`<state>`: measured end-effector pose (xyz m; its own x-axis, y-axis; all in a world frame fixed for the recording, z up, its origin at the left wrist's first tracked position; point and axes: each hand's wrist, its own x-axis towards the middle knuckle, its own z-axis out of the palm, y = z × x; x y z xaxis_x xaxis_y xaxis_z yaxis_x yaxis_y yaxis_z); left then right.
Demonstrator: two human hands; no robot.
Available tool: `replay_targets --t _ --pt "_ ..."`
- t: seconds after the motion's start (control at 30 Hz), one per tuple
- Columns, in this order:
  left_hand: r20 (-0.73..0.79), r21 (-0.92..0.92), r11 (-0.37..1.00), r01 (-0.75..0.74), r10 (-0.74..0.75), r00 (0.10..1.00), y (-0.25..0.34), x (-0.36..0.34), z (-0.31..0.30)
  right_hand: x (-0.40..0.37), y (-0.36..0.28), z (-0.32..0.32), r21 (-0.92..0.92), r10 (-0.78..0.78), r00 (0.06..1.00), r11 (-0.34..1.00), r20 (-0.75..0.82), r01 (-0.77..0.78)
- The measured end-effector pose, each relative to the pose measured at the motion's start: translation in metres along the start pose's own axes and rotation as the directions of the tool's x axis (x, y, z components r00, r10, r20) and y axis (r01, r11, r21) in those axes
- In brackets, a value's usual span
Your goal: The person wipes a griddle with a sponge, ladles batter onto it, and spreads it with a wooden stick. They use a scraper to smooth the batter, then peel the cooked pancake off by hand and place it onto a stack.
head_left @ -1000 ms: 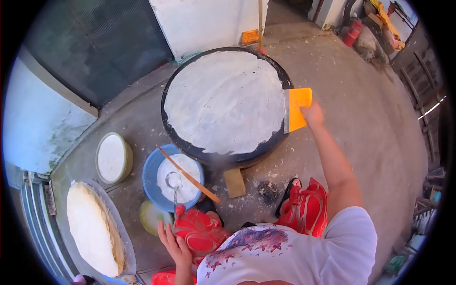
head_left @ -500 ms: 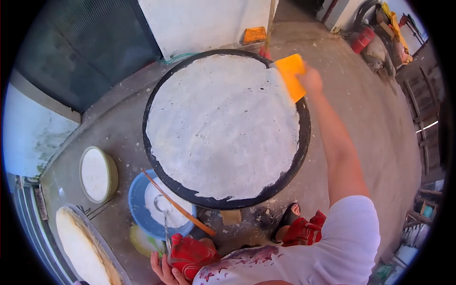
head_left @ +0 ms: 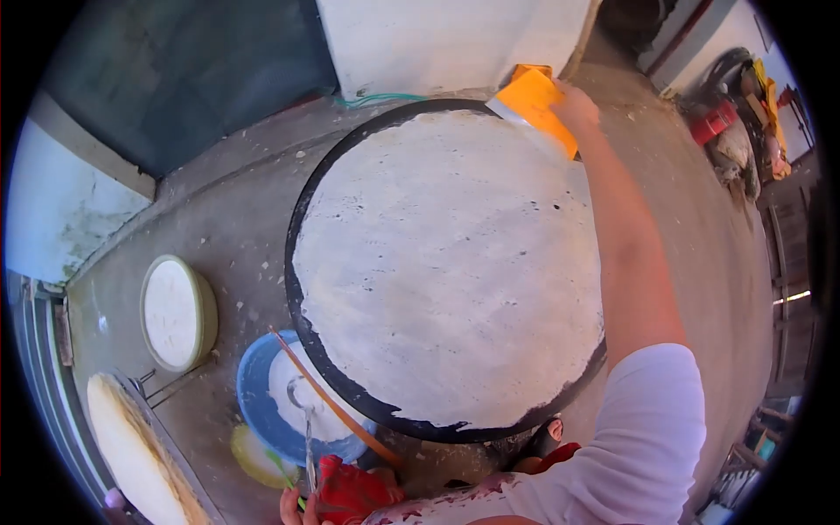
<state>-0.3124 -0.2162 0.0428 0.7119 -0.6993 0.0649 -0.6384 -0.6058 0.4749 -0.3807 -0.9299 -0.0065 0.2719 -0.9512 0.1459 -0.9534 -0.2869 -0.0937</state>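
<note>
My right hand (head_left: 577, 109) grips a yellow-orange scraper (head_left: 532, 101) at the far right rim of a large round black griddle (head_left: 308, 328). Its pale edge rests on a thin white layer of batter (head_left: 437, 271) that covers nearly the whole plate, leaving a dark margin at the left and near side. Low in the view, my left hand (head_left: 302, 510) is partly cut off, its fingers curled at the handle of a metal ladle (head_left: 308, 433). The ladle's head lies in white batter in a blue basin (head_left: 254, 385). A thin brown wooden stick (head_left: 337, 402) lies across the basin.
A tub of white stuff (head_left: 171, 315) stands left on the concrete floor. Nearer is a stack of pale round sheets (head_left: 131, 446). A yellow-green bowl (head_left: 258, 457) sits beside the basin. A white wall (head_left: 437, 44) rises behind the griddle, with a red container (head_left: 713, 121) far right.
My right hand has moved the scraper along the rim toward the far side and turned it. The batter there looks smoother. The whole view has shifted; my left hand stays low by the ladle.
</note>
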Motion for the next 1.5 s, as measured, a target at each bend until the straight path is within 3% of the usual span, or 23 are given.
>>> replay_targets --t 0.03,0.17,0.3,0.37,0.5,0.67,0.7,0.73,0.77,0.8,0.83,0.9,0.97,1.03,1.07,1.1,1.13,1.17,1.2,1.27,1.33,1.43,1.5 --pt "-0.004 0.002 1.000 0.015 -0.015 1.000 -0.002 0.000 0.001 0.006 -0.020 0.003 0.002 -0.014 1.000 1.000 0.005 0.014" --pt "0.003 -0.029 0.998 0.055 -0.054 0.999 -0.007 -0.001 0.003 0.026 -0.110 0.021 0.135 -0.328 0.944 0.934 -0.042 0.330" --pt "0.016 -0.025 0.997 0.073 -0.072 0.997 -0.008 -0.006 -0.001 -0.001 -0.215 0.028 0.311 -0.658 0.750 0.699 -0.072 0.644" --pt "0.014 -0.026 0.997 0.067 -0.066 0.998 -0.003 -0.003 -0.005 -0.032 -0.267 0.032 0.380 -0.820 0.558 0.479 -0.128 0.791" --pt "0.043 -0.055 0.998 0.013 -0.010 0.999 -0.006 -0.008 -0.014 -0.148 -0.340 0.010 0.579 -0.985 0.167 0.108 -0.051 0.808" --pt "-0.002 -0.080 0.997 -0.004 0.004 1.000 -0.005 -0.028 -0.025 -0.304 -0.340 -0.029 0.616 -0.930 -0.357 -0.334 -0.090 0.713" --pt "-0.021 -0.094 0.995 -0.010 0.008 1.000 -0.007 -0.034 -0.026 -0.336 -0.324 -0.037 0.656 -0.895 -0.446 -0.341 -0.008 0.673" --pt "-0.020 -0.092 0.996 -0.013 0.011 1.000 -0.008 -0.041 -0.029 -0.369 -0.297 -0.076 0.785 -0.878 -0.277 0.160 0.391 0.599" --pt "-0.033 -0.100 0.995 -0.030 0.027 0.999 -0.010 -0.047 -0.031 -0.406 -0.280 -0.046 0.632 -0.803 -0.593 -0.488 -0.056 0.602" --pt "-0.051 -0.111 0.992 -0.053 0.048 0.998 -0.013 -0.053 -0.032 -0.431 -0.250 -0.063 0.693 -0.806 -0.589 -0.456 -0.057 0.558" --pt "-0.056 -0.112 0.992 -0.061 0.055 0.997 -0.015 -0.061 -0.032 -0.452 -0.223 -0.073 0.580 -0.724 -0.690 -0.573 -0.026 0.579" --pt "-0.093 -0.134 0.990 -0.040 0.027 0.995 -0.020 -0.075 -0.034 -0.467 -0.177 -0.101 0.483 -0.723 -0.673 -0.651 -0.157 0.586" --pt "-0.092 -0.144 0.988 -0.061 0.048 0.995 -0.023 -0.087 -0.037 -0.466 -0.143 -0.113 0.571 -0.908 -0.384 -0.405 -0.165 0.714" --pt "-0.131 -0.178 0.982 -0.067 0.044 0.990 -0.026 -0.095 -0.033 -0.447 -0.111 -0.125 0.710 -1.000 -0.010 0.014 0.029 0.704" --pt "-0.125 -0.187 0.977 -0.098 0.075 0.989 -0.026 -0.097 -0.031 -0.434 -0.089 -0.130 0.618 -0.968 0.225 0.247 0.115 0.746" --pt "-0.145 -0.184 0.977 -0.104 0.077 0.986 -0.027 -0.099 -0.031 -0.421 -0.063 -0.131 0.505 -0.875 0.454 0.473 0.170 0.722" --pt "-0.164 -0.180 0.978 -0.106 0.076 0.983 -0.027 -0.102 -0.030 -0.408 -0.033 -0.114 0.575 -0.664 0.739 0.650 0.113 0.497" --pt "-0.159 -0.184 0.974 -0.132 0.103 0.982 -0.027 -0.104 -0.029 -0.389 -0.002 -0.095 0.710 -0.424 0.904 0.652 0.049 0.267" --pt "-0.165 -0.188 0.974 -0.126 0.095 0.982 -0.028 -0.105 -0.029 -0.362 0.037 -0.073 0.622 -0.145 0.989 0.776 0.012 0.106" --pt "-0.166 -0.183 0.975 -0.128 0.097 0.981 -0.028 -0.108 -0.028 -0.331 0.094 -0.082 0.853 0.115 0.992 0.522 -0.057 -0.012" --pt "-0.180 -0.221 0.971 -0.094 0.054 0.982 -0.027 -0.109 -0.026 -0.308 0.156 -0.078 0.646 0.299 0.952 0.740 -0.066 -0.188" --pt "-0.197 -0.244 0.965 -0.097 0.049 0.979 -0.025 -0.111 -0.023 -0.319 0.194 -0.070 0.494 0.363 0.932 0.809 0.006 -0.319" --pt "-0.209 -0.253 0.961 -0.108 0.055 0.976 -0.028 -0.112 -0.019 -0.343 0.182 -0.071 0.507 0.358 0.932 0.793 0.062 -0.338"
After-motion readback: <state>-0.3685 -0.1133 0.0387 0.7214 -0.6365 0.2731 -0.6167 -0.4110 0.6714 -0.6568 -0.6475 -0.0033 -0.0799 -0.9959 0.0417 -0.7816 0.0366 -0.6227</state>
